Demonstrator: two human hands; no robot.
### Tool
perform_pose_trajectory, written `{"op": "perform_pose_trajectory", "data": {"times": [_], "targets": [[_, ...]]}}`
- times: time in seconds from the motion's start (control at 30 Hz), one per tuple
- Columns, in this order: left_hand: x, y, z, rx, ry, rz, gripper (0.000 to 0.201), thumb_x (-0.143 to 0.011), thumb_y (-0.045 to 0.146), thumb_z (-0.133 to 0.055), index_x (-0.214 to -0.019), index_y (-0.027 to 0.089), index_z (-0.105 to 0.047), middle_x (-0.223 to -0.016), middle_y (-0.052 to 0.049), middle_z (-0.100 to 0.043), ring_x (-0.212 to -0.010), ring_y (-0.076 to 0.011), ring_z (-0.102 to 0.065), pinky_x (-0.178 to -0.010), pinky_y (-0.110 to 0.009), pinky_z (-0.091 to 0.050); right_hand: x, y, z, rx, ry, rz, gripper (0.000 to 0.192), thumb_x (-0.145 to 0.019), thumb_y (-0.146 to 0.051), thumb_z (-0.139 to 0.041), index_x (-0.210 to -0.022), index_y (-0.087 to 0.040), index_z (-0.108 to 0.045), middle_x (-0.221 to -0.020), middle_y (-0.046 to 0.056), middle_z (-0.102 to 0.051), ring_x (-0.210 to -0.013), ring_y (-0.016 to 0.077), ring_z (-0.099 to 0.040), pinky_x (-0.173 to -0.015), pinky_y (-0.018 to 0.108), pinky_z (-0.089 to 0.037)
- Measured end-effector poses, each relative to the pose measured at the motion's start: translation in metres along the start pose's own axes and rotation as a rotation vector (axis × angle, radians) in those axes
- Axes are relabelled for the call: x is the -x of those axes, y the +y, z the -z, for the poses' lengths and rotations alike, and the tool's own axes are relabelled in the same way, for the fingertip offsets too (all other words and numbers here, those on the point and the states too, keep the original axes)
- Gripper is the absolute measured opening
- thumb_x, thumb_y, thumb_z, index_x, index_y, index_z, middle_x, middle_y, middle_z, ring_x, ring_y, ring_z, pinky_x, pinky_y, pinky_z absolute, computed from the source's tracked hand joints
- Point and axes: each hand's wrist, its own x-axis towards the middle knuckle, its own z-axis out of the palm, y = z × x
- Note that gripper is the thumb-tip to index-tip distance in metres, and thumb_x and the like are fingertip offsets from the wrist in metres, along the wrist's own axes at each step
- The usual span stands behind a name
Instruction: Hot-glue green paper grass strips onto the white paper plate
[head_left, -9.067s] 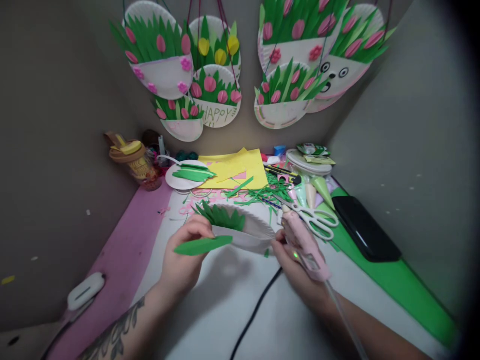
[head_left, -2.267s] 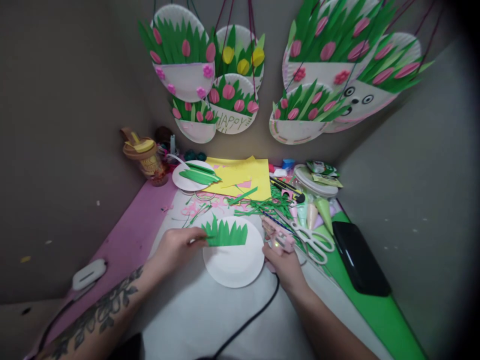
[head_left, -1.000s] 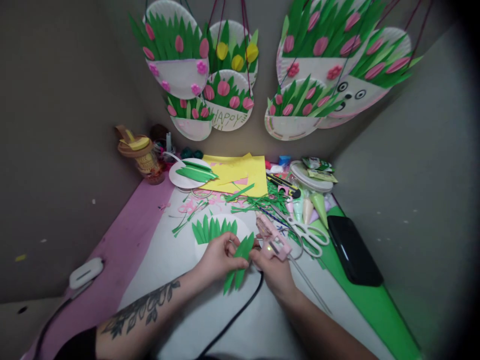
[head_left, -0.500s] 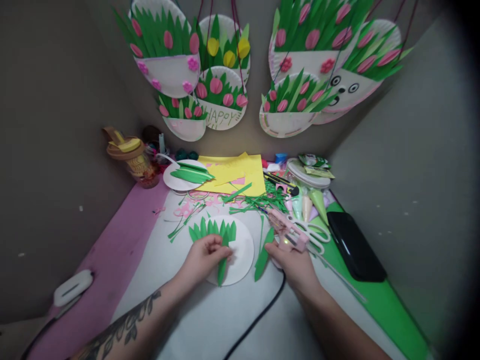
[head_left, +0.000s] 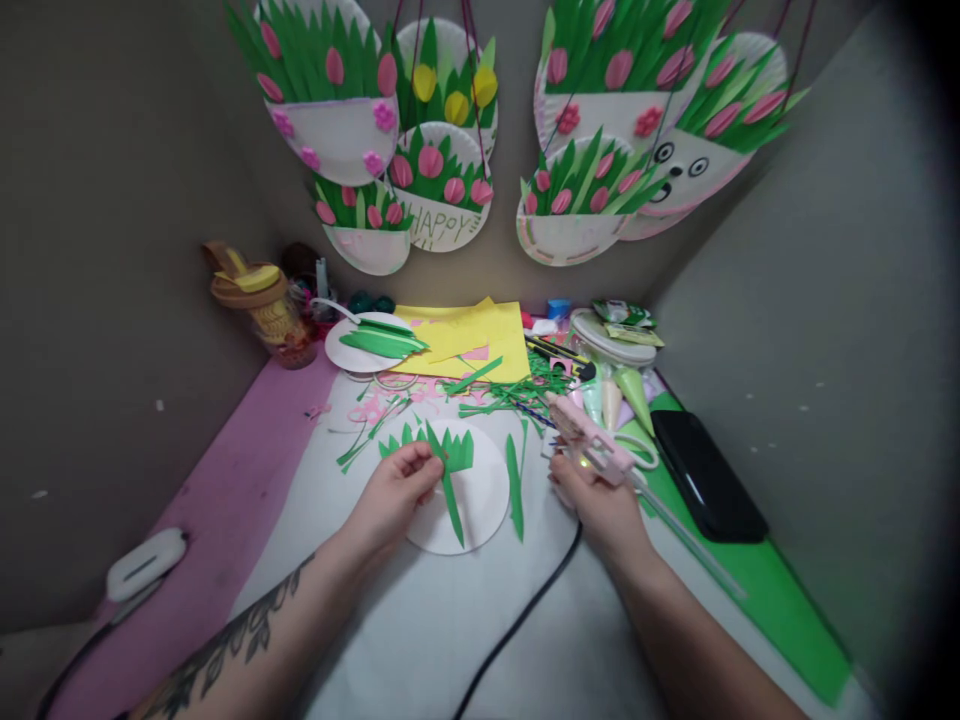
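My left hand [head_left: 403, 488] pinches a long green paper leaf [head_left: 453, 503] between thumb and fingers, above a white paper plate [head_left: 491, 495]. Along the plate's far left part stands a row of pointed green paper leaves [head_left: 459, 450]. My right hand [head_left: 600, 500] grips a pink hot glue gun [head_left: 596, 440], its nozzle pointing away to the upper left and a small light glowing on it. A black cord trails from it toward me. Just left of that hand, a second green paper leaf [head_left: 514, 488] lies on the white table cover, apart from the plate.
Green paper scraps [head_left: 544, 385] and yellow sheets [head_left: 450, 340] lie at the back. A plate of cut leaves [head_left: 341, 350] and a lidded cup [head_left: 270, 310] stand back left. White scissors [head_left: 643, 450] and a black phone-like slab [head_left: 709, 475] lie right. Decorated plates [head_left: 577, 240] hang above.
The leaf at my right hand has been let go and lies on the table. My right hand has shifted slightly right with the glue gun. My left hand has tilted its leaf.
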Motion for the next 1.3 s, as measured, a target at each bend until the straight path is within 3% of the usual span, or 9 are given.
{"op": "perform_pose_trajectory", "data": {"times": [0.1, 0.2, 0.4, 0.63, 0.83, 1.3], "targets": [[-0.001, -0.002, -0.002, 0.182, -0.031, 0.035, 0.04, -0.063, 0.041, -0.082, -0.074, 0.016, -0.053, -0.061, 0.006, -0.045, -0.05, -0.0049, -0.035, -0.046, -0.018, -0.026, 0.015, 0.013, -0.005, -0.149, -0.278, -0.021, 0.047, -0.067, -0.057, -0.072, -0.092, -0.018, -0.066, -0.067, 0.003, -0.065, -0.058, 0.0175, -0.06, -0.055, 0.03, -0.05], [-0.001, -0.003, -0.003, 0.378, -0.105, 0.09, 0.036, -0.063, 0.033, -0.084, -0.074, 0.014, -0.055, -0.067, 0.004, -0.047, -0.055, -0.0053, -0.04, -0.047, -0.017, -0.03, 0.033, 0.021, -0.012, -0.189, -0.521, -0.079, 0.051, -0.065, -0.059, -0.075, -0.093, -0.018, -0.066, -0.071, 0.003, -0.065, -0.055, 0.0143, -0.057, -0.051, 0.027, -0.048], [0.001, -0.004, -0.001, 0.673, -0.273, 0.162, 0.022, -0.068, 0.014, -0.078, -0.072, 0.013, -0.056, -0.072, 0.002, -0.045, -0.061, -0.0073, -0.044, -0.051, -0.018, -0.037, 0.054, 0.024, -0.023, -0.205, -0.749, -0.039, 0.041, -0.076, -0.052, -0.069, -0.101, -0.02, -0.063, -0.081, 0.003, -0.062, -0.06, 0.0117, -0.056, -0.053, 0.025, -0.049], [0.0, -0.004, -0.002, 0.745, -0.297, 0.198, 0.017, -0.072, 0.011, -0.073, -0.072, 0.013, -0.056, -0.073, 0.001, -0.044, -0.063, -0.0092, -0.046, -0.056, -0.02, -0.041, 0.054, 0.01, -0.025, 0.013, -0.737, 0.093, 0.014, -0.077, -0.034, -0.064, -0.082, -0.022, -0.058, -0.064, -0.002, -0.056, -0.055, 0.012, -0.052, -0.05, 0.024, -0.046], [0.001, -0.003, -0.003, 0.747, -0.295, 0.189, 0.016, -0.07, 0.009, -0.073, -0.072, 0.013, -0.057, -0.072, 0.001, -0.046, -0.063, -0.0091, -0.048, -0.057, -0.019, -0.042, 0.054, 0.005, -0.026, 0.079, -0.748, 0.184, 0.015, -0.078, -0.033, -0.061, -0.083, -0.019, -0.063, -0.066, 0.0, -0.059, -0.057, 0.013, -0.054, -0.054, 0.025, -0.048], [0.003, -0.003, -0.003, 0.744, -0.301, 0.199, 0.017, -0.071, 0.011, -0.073, -0.071, 0.014, -0.056, -0.071, 0.001, -0.045, -0.061, -0.0082, -0.047, -0.056, -0.018, -0.042, 0.056, 0.002, -0.027, 0.092, -0.75, 0.171, 0.011, -0.077, -0.029, -0.058, -0.078, -0.02, -0.063, -0.064, -0.001, -0.053, -0.056, 0.0124, -0.05, -0.052, 0.024, -0.045]]}}
